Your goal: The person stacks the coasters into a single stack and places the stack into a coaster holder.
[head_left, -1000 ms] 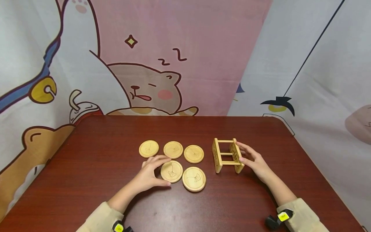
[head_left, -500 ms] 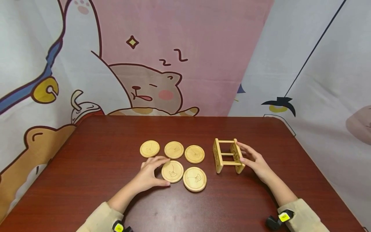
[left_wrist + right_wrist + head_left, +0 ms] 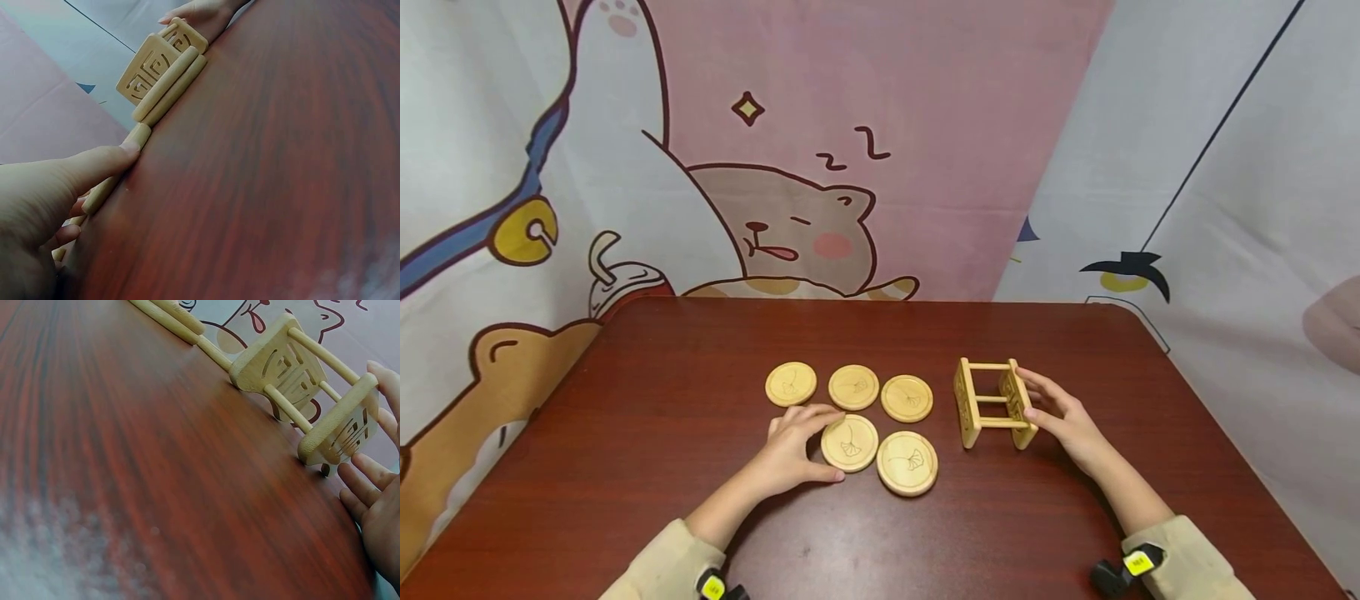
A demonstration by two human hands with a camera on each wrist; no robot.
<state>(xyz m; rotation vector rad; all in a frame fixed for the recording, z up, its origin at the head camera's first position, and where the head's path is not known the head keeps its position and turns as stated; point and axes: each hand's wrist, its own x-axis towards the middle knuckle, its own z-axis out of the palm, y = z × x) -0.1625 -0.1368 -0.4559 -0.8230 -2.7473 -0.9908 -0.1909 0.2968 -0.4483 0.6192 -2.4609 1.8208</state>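
Note:
A round wooden coaster [image 3: 850,443] with a ginkgo leaf carved on it lies flat on the table. My left hand [image 3: 790,450] holds it at the edge, thumb [image 3: 109,164] on the near side and fingers round the far side. To the right stands a wooden coaster rack [image 3: 967,408], two cut-out side panels joined by rods. My right hand [image 3: 1067,421] holds its right panel [image 3: 350,428], thumb and forefinger at opposite edges, the other fingers stretched out beside it.
Next to the held coaster lies a thicker one [image 3: 907,463], which looks like two stacked in the left wrist view. Three more coasters lie in a row behind: left [image 3: 791,384], middle [image 3: 853,387] and right [image 3: 907,398]. A printed cloth [image 3: 970,150] hangs behind the brown table [image 3: 700,342].
The whole head view has shifted slightly to the right. Both hands, the coasters and the rack keep their places relative to one another.

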